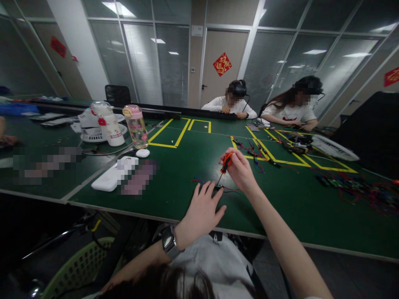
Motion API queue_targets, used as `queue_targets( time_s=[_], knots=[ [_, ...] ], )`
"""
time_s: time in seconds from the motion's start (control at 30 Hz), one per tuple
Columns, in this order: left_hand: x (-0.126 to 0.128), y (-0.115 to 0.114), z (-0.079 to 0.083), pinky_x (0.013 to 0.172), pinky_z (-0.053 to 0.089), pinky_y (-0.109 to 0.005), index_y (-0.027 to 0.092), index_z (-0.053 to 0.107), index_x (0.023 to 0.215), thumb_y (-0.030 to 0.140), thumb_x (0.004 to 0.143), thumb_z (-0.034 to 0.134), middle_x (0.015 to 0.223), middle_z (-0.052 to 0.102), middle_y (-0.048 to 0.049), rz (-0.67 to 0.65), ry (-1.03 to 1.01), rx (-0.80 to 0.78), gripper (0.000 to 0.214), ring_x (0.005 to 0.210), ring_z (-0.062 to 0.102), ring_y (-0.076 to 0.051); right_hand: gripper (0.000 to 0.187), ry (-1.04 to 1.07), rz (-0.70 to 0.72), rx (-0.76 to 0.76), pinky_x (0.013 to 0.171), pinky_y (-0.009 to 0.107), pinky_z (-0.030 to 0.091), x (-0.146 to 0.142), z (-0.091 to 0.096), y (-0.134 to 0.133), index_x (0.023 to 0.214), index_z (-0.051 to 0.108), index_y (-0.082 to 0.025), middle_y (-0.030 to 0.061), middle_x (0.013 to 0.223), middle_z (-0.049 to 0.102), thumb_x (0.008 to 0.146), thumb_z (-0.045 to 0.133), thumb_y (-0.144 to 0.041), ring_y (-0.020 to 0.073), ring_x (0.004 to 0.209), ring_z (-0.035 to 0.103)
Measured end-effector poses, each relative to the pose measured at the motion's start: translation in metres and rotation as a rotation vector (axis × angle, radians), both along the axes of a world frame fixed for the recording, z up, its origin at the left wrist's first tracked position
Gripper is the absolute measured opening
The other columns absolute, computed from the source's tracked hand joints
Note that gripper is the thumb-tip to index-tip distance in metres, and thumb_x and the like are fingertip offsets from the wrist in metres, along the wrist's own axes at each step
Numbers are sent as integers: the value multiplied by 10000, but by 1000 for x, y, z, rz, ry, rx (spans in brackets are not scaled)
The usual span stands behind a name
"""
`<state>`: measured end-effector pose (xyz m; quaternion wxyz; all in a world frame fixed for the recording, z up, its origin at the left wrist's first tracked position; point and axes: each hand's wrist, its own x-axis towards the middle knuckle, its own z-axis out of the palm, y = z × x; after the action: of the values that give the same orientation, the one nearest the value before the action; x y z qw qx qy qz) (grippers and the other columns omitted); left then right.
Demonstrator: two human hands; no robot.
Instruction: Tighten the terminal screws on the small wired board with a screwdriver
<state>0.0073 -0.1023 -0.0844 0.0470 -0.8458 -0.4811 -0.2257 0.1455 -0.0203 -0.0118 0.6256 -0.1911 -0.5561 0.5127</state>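
My right hand [239, 166] is closed around the orange and black handle of a screwdriver [227, 163]. Its thin shaft slants down to a small circuit board [220, 186] on the green table. Red and blue wires run out from both ends of that board. My left hand [204, 207] lies with its fingers spread, the fingertips at the near edge of the board and partly covering it. Whether those fingertips press on the board or on the table beside it, I cannot tell.
Wired boards [254, 153] lie beyond my right hand, and a tangle of them [361, 187] is at the right. Leftward are a white power bank [114, 176], an earbud case [142, 153] and a pink-lidded bottle [136, 126]. Two people sit across the green table [174, 166].
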Motion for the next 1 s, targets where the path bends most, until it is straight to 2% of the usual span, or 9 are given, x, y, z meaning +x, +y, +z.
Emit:
queue_targets(
  time_s=[0.33,0.73,1.0],
  knots=[
    [0,-1,1,1097,302,-559,222,477,1357,438,952,436,1423,442,-148,0,1,4,461,1332,383,-313,244,-33,-10,-5,714,299,515,0,2,-2,928,631,-235,14,811,606,821,650,-453,149,721,582],
    [0,0,0,1098,301,-555,225,475,1357,437,951,442,1433,432,-138,-2,-7,-12,459,1339,374,-309,246,-24,56,12,725,309,506,0,2,-3,994,623,-252,1,790,603,857,619,-456,131,659,556],
    [0,-1,2,1098,303,-553,222,477,1356,435,953,436,1420,448,-136,-5,-5,-6,458,1333,381,-309,228,-10,73,8,567,270,421,-2,4,-3,984,595,-267,-8,747,561,859,604,-458,126,591,483]
  ],
)
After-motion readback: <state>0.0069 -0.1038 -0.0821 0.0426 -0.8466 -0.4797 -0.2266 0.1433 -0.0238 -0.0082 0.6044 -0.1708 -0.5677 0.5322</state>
